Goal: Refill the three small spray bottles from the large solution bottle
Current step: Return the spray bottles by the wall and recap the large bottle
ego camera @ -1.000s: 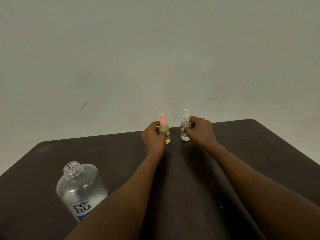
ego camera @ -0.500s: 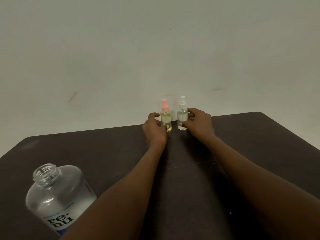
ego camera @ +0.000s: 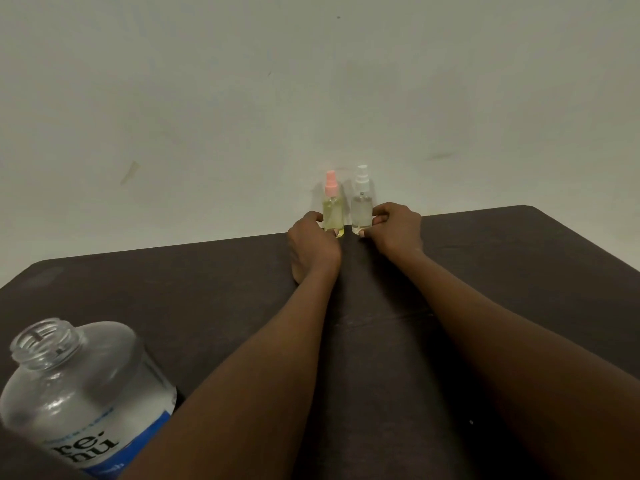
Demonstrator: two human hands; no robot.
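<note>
Where the table [ego camera: 173,289] ends, left hand [ego camera: 313,244] pinches pink-capped bottle [ego camera: 333,216], right hand [ego camera: 398,230] white-capped bottle [ego camera: 362,213].

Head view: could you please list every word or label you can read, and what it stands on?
"re·nu": label of the large solution bottle.
Small print above it and on its blue band: too blurred.
No text shows on the pink-capped spray bottle or white-capped spray bottle.
</note>
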